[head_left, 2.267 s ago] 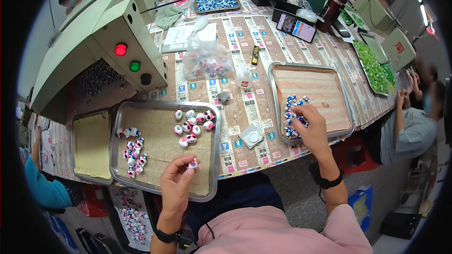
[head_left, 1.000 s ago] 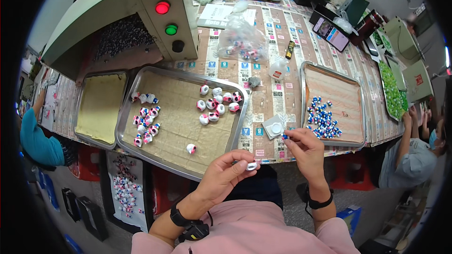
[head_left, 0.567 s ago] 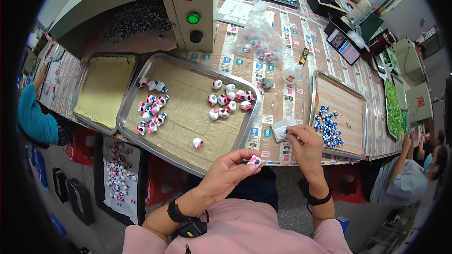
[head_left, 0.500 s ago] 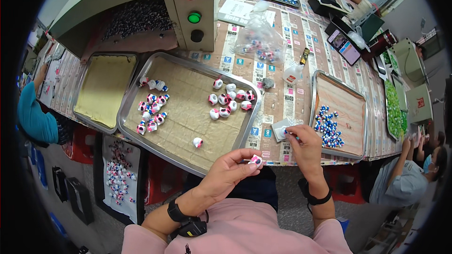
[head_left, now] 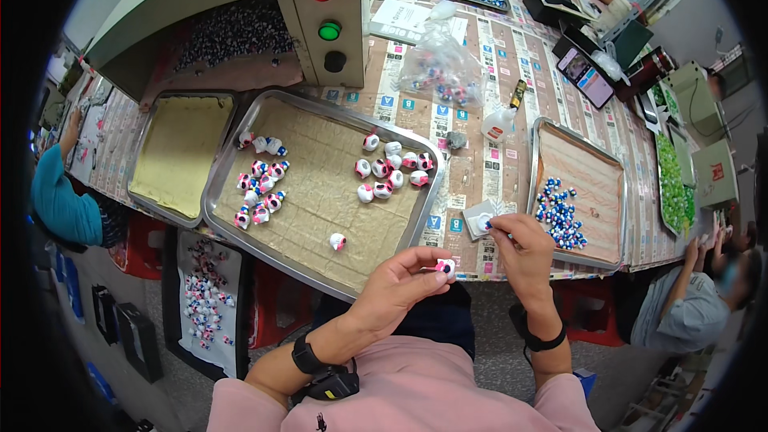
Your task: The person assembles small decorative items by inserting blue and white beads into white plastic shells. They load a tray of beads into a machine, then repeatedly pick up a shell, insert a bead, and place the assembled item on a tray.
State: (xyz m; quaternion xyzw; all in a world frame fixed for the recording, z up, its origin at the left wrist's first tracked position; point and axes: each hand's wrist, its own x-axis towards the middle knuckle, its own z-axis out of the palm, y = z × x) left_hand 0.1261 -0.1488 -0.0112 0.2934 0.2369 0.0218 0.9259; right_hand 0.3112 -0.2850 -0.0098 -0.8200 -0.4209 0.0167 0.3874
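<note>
My left hand [head_left: 400, 282] is closed, pinching a small white-and-pink figurine head [head_left: 446, 268] with a dark patch between thumb and fingers, just off the table's front edge. To its right, my right hand [head_left: 524, 250] is closed at the fingertips on a tiny bluish piece, mostly hidden by the fingers. Those fingertips are at a small white square pad [head_left: 479, 219] on the table; whether the piece touches it I cannot tell. Beside this hand, a metal tray [head_left: 616, 202] holds many small blue-and-white pieces [head_left: 560, 216].
A large lined tray [head_left: 320, 250] at left carries several figurine heads and figures. Beyond are a white bottle [head_left: 498, 124], a plastic bag [head_left: 442, 72], a phone [head_left: 585, 78] and a machine with lit buttons [head_left: 324, 32]. A yellow-lined tray [head_left: 178, 152] stands further left. Other people sit around.
My left hand has shifted slightly right and up, and the figurine head in it has turned. My right hand has moved a little down and right, still by the pad.
</note>
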